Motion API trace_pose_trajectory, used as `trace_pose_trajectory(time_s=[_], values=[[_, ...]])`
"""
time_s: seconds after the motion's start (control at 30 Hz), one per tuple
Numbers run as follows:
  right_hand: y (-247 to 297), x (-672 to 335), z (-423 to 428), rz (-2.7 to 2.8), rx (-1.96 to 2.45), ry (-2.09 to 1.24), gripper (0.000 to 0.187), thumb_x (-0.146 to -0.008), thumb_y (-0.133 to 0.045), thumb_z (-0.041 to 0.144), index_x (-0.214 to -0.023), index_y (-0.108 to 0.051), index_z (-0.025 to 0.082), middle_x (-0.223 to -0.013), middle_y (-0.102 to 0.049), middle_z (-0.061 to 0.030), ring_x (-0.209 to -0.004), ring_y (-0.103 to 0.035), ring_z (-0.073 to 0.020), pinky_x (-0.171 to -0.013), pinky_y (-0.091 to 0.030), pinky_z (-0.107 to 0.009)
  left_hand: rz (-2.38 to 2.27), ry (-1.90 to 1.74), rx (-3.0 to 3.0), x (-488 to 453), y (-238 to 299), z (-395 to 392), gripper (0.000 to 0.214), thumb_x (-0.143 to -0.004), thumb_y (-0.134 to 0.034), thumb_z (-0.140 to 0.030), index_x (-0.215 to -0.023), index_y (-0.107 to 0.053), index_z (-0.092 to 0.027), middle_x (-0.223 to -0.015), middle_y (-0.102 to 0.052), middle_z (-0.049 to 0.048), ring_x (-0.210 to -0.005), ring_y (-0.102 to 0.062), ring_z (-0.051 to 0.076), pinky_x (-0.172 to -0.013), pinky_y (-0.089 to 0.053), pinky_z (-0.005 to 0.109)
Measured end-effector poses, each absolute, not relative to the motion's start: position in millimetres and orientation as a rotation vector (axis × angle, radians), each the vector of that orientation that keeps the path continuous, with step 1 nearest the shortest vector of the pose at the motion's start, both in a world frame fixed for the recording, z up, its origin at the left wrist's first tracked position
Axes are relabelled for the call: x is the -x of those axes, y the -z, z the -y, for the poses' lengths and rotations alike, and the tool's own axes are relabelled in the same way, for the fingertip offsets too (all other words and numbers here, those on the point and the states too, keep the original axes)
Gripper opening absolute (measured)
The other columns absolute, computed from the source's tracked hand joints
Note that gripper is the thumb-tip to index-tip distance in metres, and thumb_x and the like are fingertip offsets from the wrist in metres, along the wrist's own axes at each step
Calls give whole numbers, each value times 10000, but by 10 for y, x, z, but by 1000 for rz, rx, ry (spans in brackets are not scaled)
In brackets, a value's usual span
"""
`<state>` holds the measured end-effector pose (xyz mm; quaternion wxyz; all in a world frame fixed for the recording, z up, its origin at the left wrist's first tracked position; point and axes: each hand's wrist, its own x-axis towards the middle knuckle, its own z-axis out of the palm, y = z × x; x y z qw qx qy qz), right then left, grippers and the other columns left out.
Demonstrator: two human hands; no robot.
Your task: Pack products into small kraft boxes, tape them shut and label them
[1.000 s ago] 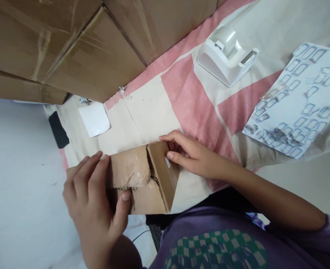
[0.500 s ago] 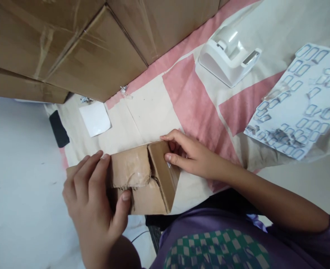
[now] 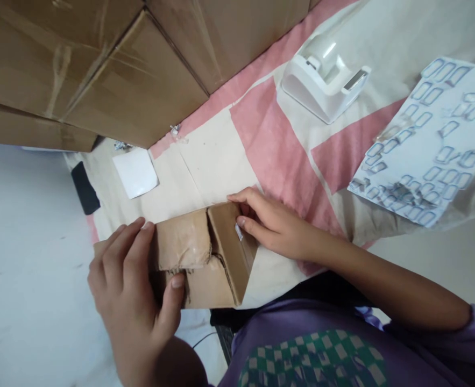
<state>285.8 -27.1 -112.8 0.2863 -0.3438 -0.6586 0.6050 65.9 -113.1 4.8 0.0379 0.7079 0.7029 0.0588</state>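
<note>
A small brown cardboard box (image 3: 211, 287) with torn, folded flaps lies at the near edge of the cloth-covered surface. My left hand (image 3: 130, 279) grips its left part, fingers across the top and thumb on the near side at a dark gap in the flaps. At the right end, my right hand (image 3: 267, 223) is closed on the box, with the index finger at the far corner and the thumb against the end face. Beside that thumb a small white label (image 3: 238, 232) shows on the cardboard. The other right fingers are curled and partly hidden.
Large cardboard boxes (image 3: 140, 80) stand along the back. A white tape dispenser (image 3: 321, 88) sits at the upper right, near a white sheet with rectangular outlines (image 3: 434, 145). To the left lie a white paper square (image 3: 135, 173) and a black piece (image 3: 85, 188).
The view has shifted slightly. More of the white label now shows by my right thumb. Both hands keep nearly the same hold on the box.
</note>
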Motion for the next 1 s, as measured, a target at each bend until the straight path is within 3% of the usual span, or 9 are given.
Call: trace_pose_trajectory(time_s=[0.17,0.37,0.53,0.83,1.0], values=[[1103,-2858,282,1795,938,-1573,334,-1025,-473,271,-1355,-473,223,-1347,-596,-112,-1183,-599,-260,-998,-458,-452,-2123,-212,-2220,-653,-44,1118,673,-948,-457,-441,-1600,-309,-363,-1612,-393,47,-1473,-352,421,-1190,-276,708],[1095,-2899,296,1746,872,-1656,408,-1010,-527,294,-1404,-439,233,-1253,-619,-89,-1096,-614,-235,-939,-486,-415,-2124,-185,-2223,-640,-36,1127,669,-955,-453,-415,-1603,-300,-352,-1606,-395,65,-1473,-354,414,-1185,-285,706],[1102,-2861,294,1737,892,-1578,314,-1014,-507,268,-1320,-492,203,-1162,-615,-78,-1018,-600,-218,-901,-474,-394,-2122,-204,-2232,-631,-30,1134,658,-955,-454,-407,-1595,-329,-313,-1592,-410,91,-1469,-356,414,-1194,-274,694],[1120,-2837,294,1763,893,-1531,319,-991,-531,260,-1301,-484,202,-1141,-601,-77,-991,-595,-220,-875,-478,-394,-2137,-209,-2229,-634,-13,1135,646,-956,-457,-413,-1582,-361,-290,-1574,-433,108,-1461,-373,415,-1188,-285,686],[1105,-2855,280,1660,851,-1672,338,-978,-573,289,-1299,-499,217,-1050,-585,-38,-878,-589,-176,-748,-493,-319,-2141,-211,-2233,-624,-9,1141,646,-959,-449,-433,-1584,-358,-295,-1575,-435,103,-1459,-376,419,-1182,-290,695]])
